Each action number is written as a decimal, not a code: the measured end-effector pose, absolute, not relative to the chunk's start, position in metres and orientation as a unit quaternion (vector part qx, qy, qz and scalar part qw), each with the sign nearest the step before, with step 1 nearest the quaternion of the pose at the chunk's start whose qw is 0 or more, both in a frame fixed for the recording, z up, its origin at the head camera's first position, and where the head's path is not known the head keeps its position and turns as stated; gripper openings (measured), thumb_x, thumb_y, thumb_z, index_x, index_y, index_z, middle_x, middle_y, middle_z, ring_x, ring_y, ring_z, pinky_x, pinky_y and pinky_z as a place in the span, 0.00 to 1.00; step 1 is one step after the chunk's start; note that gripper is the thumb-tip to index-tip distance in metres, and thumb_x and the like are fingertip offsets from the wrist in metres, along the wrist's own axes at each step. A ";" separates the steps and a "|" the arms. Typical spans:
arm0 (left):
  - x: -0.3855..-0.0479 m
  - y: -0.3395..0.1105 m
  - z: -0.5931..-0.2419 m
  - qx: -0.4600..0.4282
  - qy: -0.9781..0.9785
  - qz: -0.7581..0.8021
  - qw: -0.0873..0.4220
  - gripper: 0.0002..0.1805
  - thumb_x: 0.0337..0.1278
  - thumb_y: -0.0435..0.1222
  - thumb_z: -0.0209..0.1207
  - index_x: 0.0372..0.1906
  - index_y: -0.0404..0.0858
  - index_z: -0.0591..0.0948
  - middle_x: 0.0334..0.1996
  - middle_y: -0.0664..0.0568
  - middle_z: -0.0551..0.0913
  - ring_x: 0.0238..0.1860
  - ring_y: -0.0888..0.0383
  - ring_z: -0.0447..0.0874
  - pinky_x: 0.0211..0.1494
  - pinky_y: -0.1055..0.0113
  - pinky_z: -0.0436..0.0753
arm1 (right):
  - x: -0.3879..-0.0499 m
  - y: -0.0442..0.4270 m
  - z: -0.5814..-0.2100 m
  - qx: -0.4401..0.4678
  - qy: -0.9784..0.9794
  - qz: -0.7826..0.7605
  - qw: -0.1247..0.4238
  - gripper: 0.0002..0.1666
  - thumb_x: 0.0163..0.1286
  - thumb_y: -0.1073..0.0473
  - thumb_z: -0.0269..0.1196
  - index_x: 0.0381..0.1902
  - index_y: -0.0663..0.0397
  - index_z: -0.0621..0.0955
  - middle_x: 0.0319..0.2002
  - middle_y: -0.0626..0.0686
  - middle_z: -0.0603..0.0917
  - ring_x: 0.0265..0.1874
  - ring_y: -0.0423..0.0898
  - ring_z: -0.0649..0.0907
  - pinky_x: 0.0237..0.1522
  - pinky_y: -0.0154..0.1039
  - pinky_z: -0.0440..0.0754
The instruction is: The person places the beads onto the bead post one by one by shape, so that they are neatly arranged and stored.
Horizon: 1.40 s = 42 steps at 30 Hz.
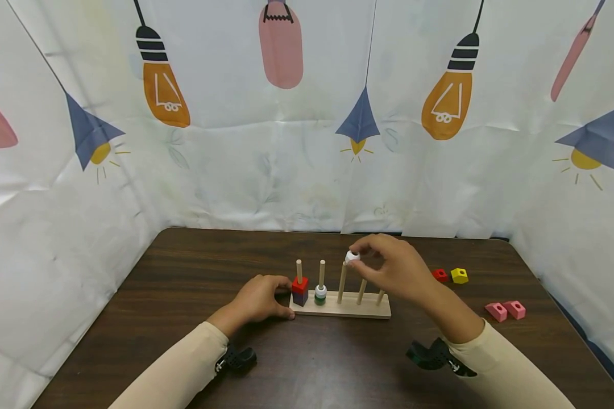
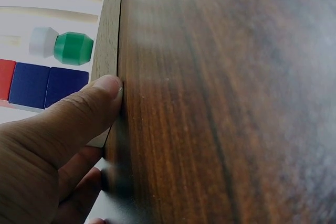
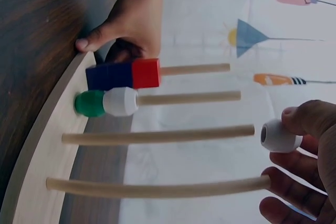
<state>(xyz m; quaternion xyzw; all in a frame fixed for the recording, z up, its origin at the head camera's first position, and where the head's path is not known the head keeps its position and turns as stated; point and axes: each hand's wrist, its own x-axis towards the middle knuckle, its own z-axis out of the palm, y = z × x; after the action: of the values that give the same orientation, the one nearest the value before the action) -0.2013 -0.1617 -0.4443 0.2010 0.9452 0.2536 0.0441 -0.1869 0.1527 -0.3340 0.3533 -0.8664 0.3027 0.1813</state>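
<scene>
My right hand [image 1: 389,267] pinches a white bead [image 3: 280,136] between thumb and fingers. In the right wrist view the bead's hole faces the tip of the bare third peg [image 3: 157,137], a small gap apart. My left hand [image 1: 261,301] grips the left end of the wooden peg board [image 1: 348,308], its thumb on the front edge in the left wrist view. Dark blue blocks [image 2: 47,85] with a red block [image 1: 300,285] on top sit on the first peg. A green bead [image 2: 74,48] and a white bead [image 3: 121,102] are stacked on the second.
Right of the board lie a red block [image 1: 440,275] and a yellow block [image 1: 459,276]. Two pink blocks [image 1: 506,311] lie nearer the table's right edge. A patterned white curtain [image 1: 297,170] hangs behind the dark wooden table [image 1: 307,363].
</scene>
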 end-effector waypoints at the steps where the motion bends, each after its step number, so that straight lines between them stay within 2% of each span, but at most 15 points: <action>1: -0.201 -0.162 -0.444 0.201 0.945 0.254 0.044 0.30 0.36 0.50 0.83 0.48 0.45 0.86 0.44 0.57 0.89 0.48 0.52 0.85 0.53 0.50 0.81 | -0.187 0.152 -0.334 0.353 -0.866 0.304 0.180 0.15 0.62 0.60 0.76 0.46 0.51 0.86 0.43 0.45 0.87 0.40 0.43 0.85 0.42 0.45 0.85; 6: -0.201 -0.162 -0.443 0.201 0.945 0.255 0.045 0.30 0.35 0.50 0.83 0.48 0.45 0.86 0.44 0.57 0.89 0.48 0.51 0.85 0.53 0.50 0.81 | -0.186 0.145 -0.334 0.352 -0.865 0.308 0.180 0.15 0.62 0.60 0.76 0.46 0.50 0.86 0.42 0.44 0.87 0.40 0.41 0.85 0.42 0.42 0.85; 12: -0.200 -0.162 -0.443 0.199 0.945 0.255 0.047 0.30 0.36 0.50 0.83 0.48 0.45 0.86 0.45 0.56 0.89 0.48 0.51 0.85 0.53 0.49 0.81 | -0.186 0.138 -0.333 0.354 -0.865 0.311 0.174 0.14 0.64 0.60 0.75 0.46 0.50 0.86 0.42 0.45 0.87 0.40 0.43 0.85 0.42 0.45 0.85; 18: -0.201 -0.162 -0.443 0.203 0.945 0.255 0.043 0.30 0.36 0.49 0.83 0.48 0.45 0.86 0.44 0.56 0.89 0.48 0.51 0.86 0.53 0.50 0.81 | -0.186 0.130 -0.333 0.357 -0.864 0.311 0.172 0.14 0.64 0.59 0.75 0.47 0.51 0.86 0.42 0.45 0.87 0.41 0.43 0.85 0.43 0.44 0.85; 22: -0.201 -0.162 -0.443 0.206 0.944 0.255 0.042 0.30 0.35 0.49 0.83 0.48 0.45 0.86 0.44 0.56 0.89 0.48 0.51 0.86 0.53 0.50 0.81 | -0.187 0.126 -0.332 0.354 -0.864 0.319 0.162 0.14 0.64 0.58 0.75 0.47 0.51 0.86 0.43 0.44 0.87 0.41 0.42 0.85 0.44 0.45 0.84; 29: -0.201 -0.162 -0.443 0.205 0.944 0.254 0.042 0.30 0.35 0.49 0.83 0.48 0.45 0.86 0.44 0.55 0.89 0.48 0.51 0.86 0.53 0.50 0.81 | -0.186 0.118 -0.330 0.342 -0.869 0.327 0.142 0.13 0.65 0.58 0.74 0.46 0.49 0.85 0.42 0.42 0.86 0.40 0.39 0.84 0.44 0.41 0.84; 42: -0.202 -0.162 -0.443 0.202 0.943 0.260 0.044 0.29 0.35 0.49 0.84 0.47 0.46 0.86 0.44 0.56 0.89 0.47 0.52 0.86 0.52 0.50 0.81 | -0.187 0.106 -0.336 0.325 -0.867 0.357 0.123 0.12 0.67 0.58 0.73 0.47 0.49 0.85 0.42 0.42 0.85 0.39 0.39 0.83 0.43 0.41 0.83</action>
<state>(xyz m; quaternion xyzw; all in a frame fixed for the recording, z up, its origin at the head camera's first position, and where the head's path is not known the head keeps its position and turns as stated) -0.2020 -0.1624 -0.4434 0.2019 0.9433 0.2597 0.0443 -0.1871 0.1059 -0.3361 0.3248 -0.8673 0.3566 0.1231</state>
